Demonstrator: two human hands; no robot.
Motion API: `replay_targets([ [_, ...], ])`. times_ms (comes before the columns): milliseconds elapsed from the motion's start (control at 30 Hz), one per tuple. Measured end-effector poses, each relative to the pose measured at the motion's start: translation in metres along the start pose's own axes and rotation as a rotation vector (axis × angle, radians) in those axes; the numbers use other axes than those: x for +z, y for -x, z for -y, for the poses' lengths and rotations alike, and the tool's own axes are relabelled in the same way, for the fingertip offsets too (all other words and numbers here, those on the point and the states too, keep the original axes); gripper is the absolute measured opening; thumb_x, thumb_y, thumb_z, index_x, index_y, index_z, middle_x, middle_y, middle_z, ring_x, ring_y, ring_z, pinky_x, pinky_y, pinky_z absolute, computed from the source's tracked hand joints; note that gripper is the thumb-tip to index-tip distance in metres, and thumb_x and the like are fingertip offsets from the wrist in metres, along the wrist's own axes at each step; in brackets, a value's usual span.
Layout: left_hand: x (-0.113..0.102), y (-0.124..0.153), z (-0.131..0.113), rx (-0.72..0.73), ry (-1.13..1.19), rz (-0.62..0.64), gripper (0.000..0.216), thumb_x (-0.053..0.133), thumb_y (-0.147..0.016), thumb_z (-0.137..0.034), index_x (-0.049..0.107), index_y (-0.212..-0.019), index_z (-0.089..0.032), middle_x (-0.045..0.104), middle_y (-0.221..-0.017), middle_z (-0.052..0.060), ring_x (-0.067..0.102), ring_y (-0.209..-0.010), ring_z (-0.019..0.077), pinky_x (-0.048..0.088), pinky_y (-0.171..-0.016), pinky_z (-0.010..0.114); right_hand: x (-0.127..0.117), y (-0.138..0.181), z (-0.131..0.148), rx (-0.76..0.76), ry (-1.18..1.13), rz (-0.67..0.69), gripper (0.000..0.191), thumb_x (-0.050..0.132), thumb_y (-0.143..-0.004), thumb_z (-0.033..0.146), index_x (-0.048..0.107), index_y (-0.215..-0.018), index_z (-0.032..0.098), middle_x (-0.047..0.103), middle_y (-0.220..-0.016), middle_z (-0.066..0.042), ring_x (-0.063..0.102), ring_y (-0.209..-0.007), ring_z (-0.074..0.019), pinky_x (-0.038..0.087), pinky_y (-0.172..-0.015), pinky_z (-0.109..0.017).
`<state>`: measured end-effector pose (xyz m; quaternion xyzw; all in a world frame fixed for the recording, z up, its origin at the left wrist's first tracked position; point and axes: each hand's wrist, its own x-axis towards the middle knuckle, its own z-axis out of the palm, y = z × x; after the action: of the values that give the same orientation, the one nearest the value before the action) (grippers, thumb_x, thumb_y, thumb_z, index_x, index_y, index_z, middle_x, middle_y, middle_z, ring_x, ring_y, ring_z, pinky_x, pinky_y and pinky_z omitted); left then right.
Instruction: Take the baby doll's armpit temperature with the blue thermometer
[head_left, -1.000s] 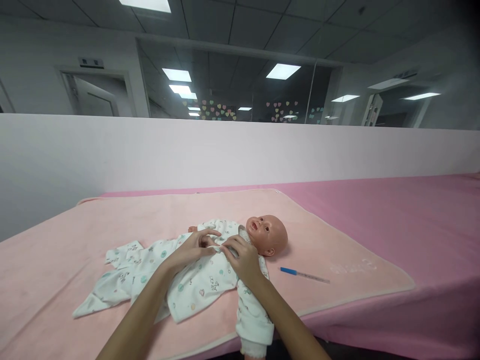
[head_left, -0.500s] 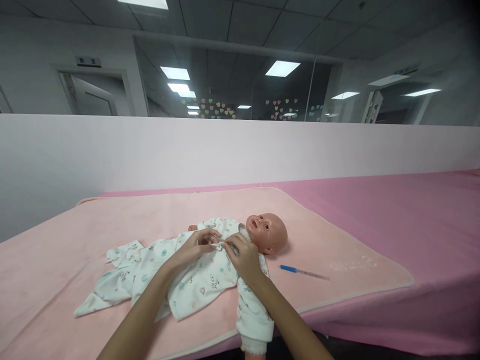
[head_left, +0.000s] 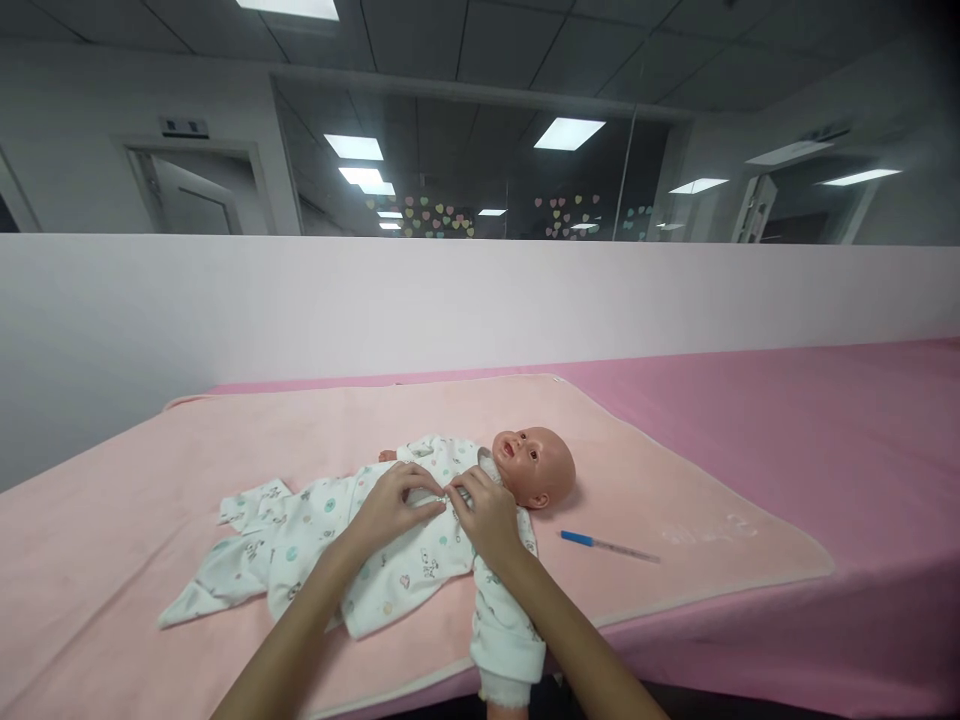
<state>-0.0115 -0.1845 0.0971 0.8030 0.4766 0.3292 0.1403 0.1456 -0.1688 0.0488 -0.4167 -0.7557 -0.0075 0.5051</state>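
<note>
A baby doll lies on its back, head to the right, in a white printed shirt. My left hand is over the doll's chest, its thumb and fingers curved around a small gap and their tips closed on the shirt's front edge. Right beside those tips, my right hand pinches the same edge below the collar. The fastening between the hands is too small to make out. White printed trousers cover the legs, and a sleeve hangs toward me beneath my right forearm.
Under the doll is a peach blanket, spread over a pink sheet. A pen-like stick with a blue end lies right of the doll's shoulder. A white low wall stands behind, with a window above it.
My left hand's thumb and fingers have parted slightly and shifted a little to the right along the shirt edge. The right hand stays almost where it was. The view has moved slightly.
</note>
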Motion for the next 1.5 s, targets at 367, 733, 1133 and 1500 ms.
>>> replay_targets([
  [367, 0.004, 0.005, 0.002, -0.054, 0.078, -0.05, 0.028, 0.046, -0.081, -0.042, 0.065, -0.082, -0.021, 0.062, -0.086, 0.002, 0.053, -0.08, 0.0155, 0.042, -0.07, 0.027, -0.001, 0.0, -0.001, 0.013, 0.01, 0.022, 0.018, 0.044, -0.085, 0.028, 0.056, -0.074, 0.019, 0.059, -0.074, 0.001, 0.053, -0.063, -0.0099, 0.031, -0.052, -0.022],
  [733, 0.012, 0.005, 0.006, 0.029, -0.092, -0.113, 0.015, 0.057, -0.075, -0.036, 0.067, -0.076, -0.025, 0.06, -0.087, 0.001, 0.053, -0.083, 0.0161, 0.041, -0.077, 0.03, 0.001, 0.002, -0.001, 0.018, 0.058, 0.055, 0.017, 0.045, -0.085, 0.027, 0.055, -0.073, 0.02, 0.059, -0.075, 0.002, 0.052, -0.06, -0.0089, 0.027, -0.049, -0.022],
  [1133, 0.014, 0.005, 0.008, 0.027, -0.161, -0.108, 0.013, 0.059, -0.071, -0.035, 0.067, -0.078, -0.027, 0.058, -0.09, 0.001, 0.05, -0.086, 0.0181, 0.04, -0.082, 0.034, 0.002, 0.003, -0.002, -0.008, 0.103, 0.06, 0.018, 0.045, -0.086, 0.027, 0.055, -0.072, 0.02, 0.058, -0.073, 0.002, 0.052, -0.059, -0.0083, 0.027, -0.049, -0.022],
  [1500, -0.019, 0.052, 0.009, -0.046, -0.026, -0.084, 0.022, 0.052, -0.078, -0.033, 0.06, -0.096, -0.024, 0.058, -0.101, 0.005, 0.053, -0.094, 0.0188, 0.045, -0.08, 0.031, 0.0, -0.01, 0.032, -0.402, 0.256, 0.183, 0.018, 0.037, -0.086, 0.017, 0.056, -0.086, 0.019, 0.059, -0.087, -0.003, 0.049, -0.055, -0.0083, 0.023, -0.044, -0.024],
])
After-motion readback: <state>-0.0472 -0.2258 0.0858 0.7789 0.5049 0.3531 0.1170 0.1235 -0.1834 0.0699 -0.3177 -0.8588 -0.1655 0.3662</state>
